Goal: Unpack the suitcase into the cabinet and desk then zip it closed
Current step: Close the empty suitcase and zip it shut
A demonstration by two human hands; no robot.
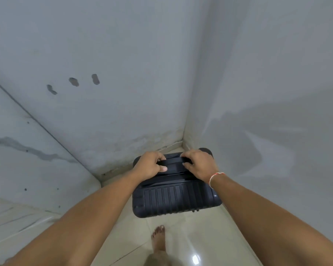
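While both arms are reaching down from the lower corners of the frame, the person is standing over a dark suitcase (176,196) that is sitting upright on the pale tiled floor (182,239), low and just right of centre in the frame, tucked into the corner where two grey walls are meeting.

Starting at the left, a streaked wall panel (27,150) is filling the left edge, and three dark holes (73,81) are showing in the wall at upper left. Moving inward, the left hand (151,167) is curling over the left end of the black top handle (174,164), with its thumb pressing flat along the near side. Just to the right, the right hand (198,166), with a red and white thread band (215,178) at its wrist, is closing its fingers over the handle's right end. Both hands are clamping on that handle, set a little apart. A bare foot (159,239) is planting on the tiles below the case.

The shell is looking ribbed, hard and stiff, so it will probably not be sagging or folding when lifted, though its smooth moulded faces may be slippery. Whether it is full or empty cannot be told here, so its weight is staying a guess. The handle is seeming the surest place to be gripping; the zip pulls (195,210) are hanging at the lower right edge, seemingly drawn together.
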